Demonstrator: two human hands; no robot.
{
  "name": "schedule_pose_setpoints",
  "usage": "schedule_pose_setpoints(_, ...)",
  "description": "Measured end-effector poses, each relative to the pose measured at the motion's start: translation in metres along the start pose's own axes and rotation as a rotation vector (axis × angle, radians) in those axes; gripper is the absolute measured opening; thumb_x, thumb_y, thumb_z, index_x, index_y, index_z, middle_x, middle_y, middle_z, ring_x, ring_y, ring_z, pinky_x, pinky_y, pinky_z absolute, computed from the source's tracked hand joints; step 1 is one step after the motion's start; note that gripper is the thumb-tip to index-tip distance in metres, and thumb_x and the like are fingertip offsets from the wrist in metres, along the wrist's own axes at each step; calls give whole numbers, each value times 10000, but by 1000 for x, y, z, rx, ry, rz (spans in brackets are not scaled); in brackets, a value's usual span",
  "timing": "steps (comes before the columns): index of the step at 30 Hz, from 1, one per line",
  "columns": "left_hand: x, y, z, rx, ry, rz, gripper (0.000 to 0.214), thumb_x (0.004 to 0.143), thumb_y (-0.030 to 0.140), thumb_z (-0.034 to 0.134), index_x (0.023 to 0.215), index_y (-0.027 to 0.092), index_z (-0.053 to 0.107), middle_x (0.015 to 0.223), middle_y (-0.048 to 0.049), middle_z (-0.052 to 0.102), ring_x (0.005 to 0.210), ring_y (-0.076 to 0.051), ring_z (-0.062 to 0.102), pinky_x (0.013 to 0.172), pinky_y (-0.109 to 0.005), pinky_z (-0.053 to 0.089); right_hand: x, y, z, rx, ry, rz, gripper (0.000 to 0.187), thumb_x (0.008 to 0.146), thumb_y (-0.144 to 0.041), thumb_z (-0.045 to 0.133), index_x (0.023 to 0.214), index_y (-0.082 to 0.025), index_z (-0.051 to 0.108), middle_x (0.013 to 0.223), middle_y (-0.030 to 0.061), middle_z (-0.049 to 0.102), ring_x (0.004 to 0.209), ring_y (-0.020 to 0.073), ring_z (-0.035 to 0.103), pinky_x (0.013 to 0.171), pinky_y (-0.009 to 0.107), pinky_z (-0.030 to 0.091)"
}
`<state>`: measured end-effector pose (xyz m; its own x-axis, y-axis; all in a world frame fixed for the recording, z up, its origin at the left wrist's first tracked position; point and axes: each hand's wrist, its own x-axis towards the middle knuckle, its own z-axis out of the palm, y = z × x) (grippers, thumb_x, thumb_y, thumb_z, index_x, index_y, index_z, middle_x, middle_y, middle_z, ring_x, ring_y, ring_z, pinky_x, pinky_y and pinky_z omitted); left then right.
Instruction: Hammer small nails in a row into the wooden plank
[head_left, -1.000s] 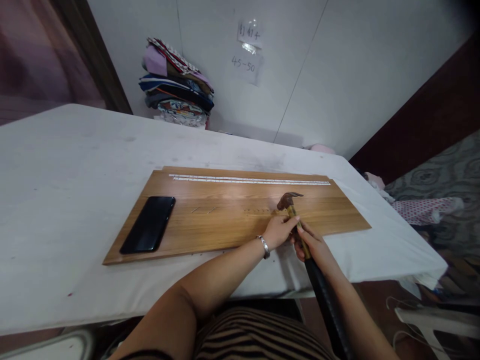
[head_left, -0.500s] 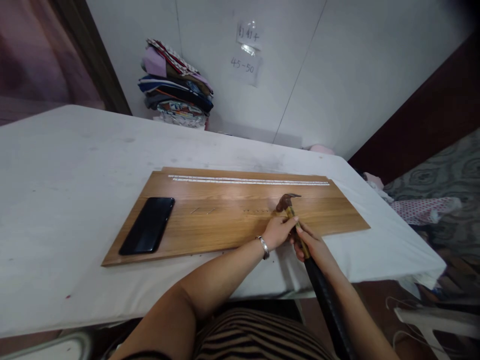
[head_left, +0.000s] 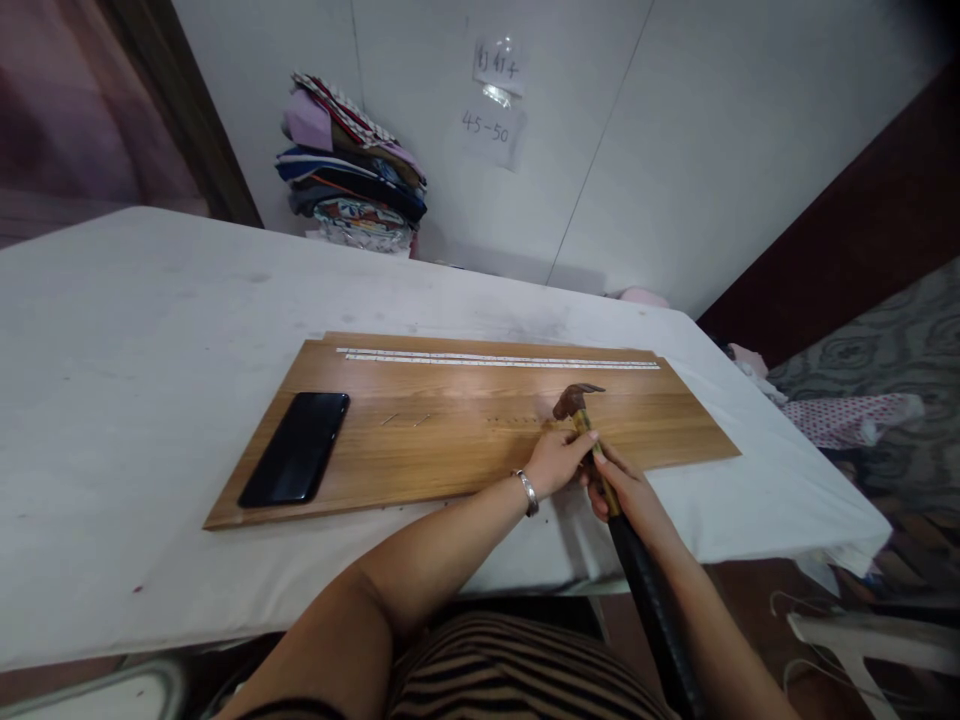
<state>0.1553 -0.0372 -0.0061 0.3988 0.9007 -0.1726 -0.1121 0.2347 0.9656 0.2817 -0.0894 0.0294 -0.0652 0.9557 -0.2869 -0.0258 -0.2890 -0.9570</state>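
A claw hammer [head_left: 630, 545] slants across the near edge of a brown wooden board [head_left: 450, 460], its rusty head tilted up above the wood. My right hand [head_left: 628, 490] wraps round the yellowish part of its handle. Just below the head, my left hand [head_left: 559, 462] closes on the handle with the thumb across it; its other fingers are partly hidden. Beside the hammer head runs a short row of small nails [head_left: 514, 420] in the board. Two loose nails [head_left: 421, 420] lie farther left on the wood.
A black phone [head_left: 296, 448] lies on the board's left end. White measuring strips [head_left: 495, 360] run along its far side. The board rests on a white-covered table [head_left: 150, 400]. Folded clothes [head_left: 352, 170] are stacked against the wall, and a white plastic stool [head_left: 870, 640] stands at lower right.
Almost nothing differs. Both hands and the hammer keep their places, with only a very slight shift of the view.
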Motion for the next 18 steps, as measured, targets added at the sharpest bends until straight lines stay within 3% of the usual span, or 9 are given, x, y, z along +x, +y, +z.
schedule_pose_setpoints(18,-1,1,0,18,12,5,517,914,623,519,684,166,599,510,10,565,463,-97,510,529,-228,369,0,-2,0,-10,-10,23,693,782,-598,737,1353,-237,584,680,-29,652,355,70,437,324,197,311)
